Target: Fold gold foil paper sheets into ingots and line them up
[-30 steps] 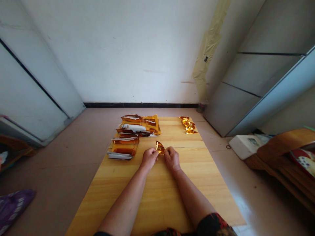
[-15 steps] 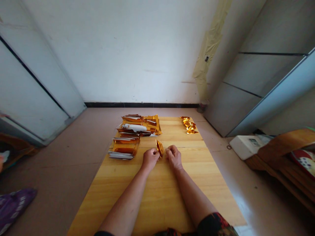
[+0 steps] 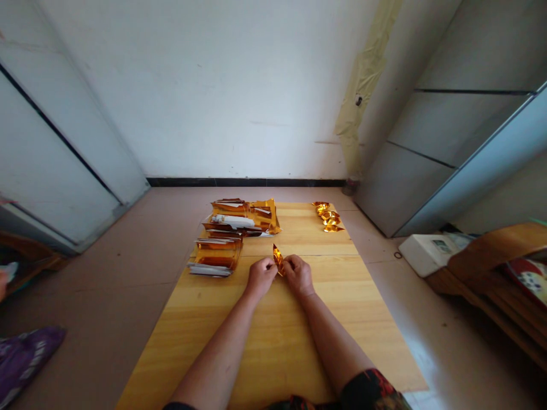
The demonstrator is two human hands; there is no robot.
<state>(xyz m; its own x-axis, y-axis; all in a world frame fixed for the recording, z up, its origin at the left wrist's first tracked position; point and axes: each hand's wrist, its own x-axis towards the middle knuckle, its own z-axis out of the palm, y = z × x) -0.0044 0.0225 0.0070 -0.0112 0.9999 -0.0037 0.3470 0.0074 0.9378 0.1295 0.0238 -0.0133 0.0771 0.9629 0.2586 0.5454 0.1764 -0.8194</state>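
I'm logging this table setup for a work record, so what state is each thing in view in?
left hand, pinching the folded gold foil piece's lower end
right hand, pinching the same piece from the other side
folded gold foil piece, narrow, pointed, standing up between the hands
stacked gold foil sheets, in overlapping piles, unfolded
small folded foil pieces, lying in a loose cluster, untouched
wooden tabletop, flat, bearing the foil

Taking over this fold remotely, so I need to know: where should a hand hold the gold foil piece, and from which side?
Hold the gold foil piece low, near its base, pinching from both sides as the left hand and right hand do now. It stands narrow and pointed, so the thin upper tip would probably crumple, while the lower end already sits between the fingers.
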